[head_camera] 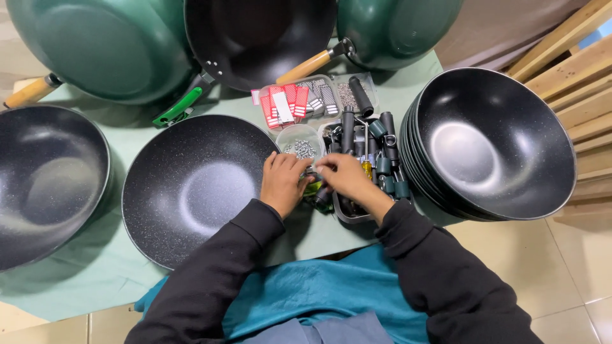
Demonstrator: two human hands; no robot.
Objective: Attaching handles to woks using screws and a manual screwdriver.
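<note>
Black speckled wok pan (191, 188) sat on the pale green cloth over the counter (76, 280), right up against the person's left hand (282, 183). Both hands met just past the pan's right rim, over the near edge of a grey tray (347, 218) packed with dark handles (376, 150). The left hand was curled, fingers pinched down on something small at the rim. I couldn't make out what, too tiny and mostly hidden. The right hand (344, 178) was closed the same way, fingertips nearly touching the left's, working on that same spot. Looked like a small dark-green fitting peeked out below them, but honestly can't say for sure.

Key bit of layout: the pan lay to the left of the hands, so the left hand was the nearer one to it, while the tray of handles lay under and beyond the right hand, handles running lengthwise away from the person. A little clear cup of screws (301, 148) sat just beyond the left hand's fingers, red-and-white packets (284, 102) further back. A stack of matching pans (494, 146) stood to the right, green woks (102, 48) at the back.
</note>
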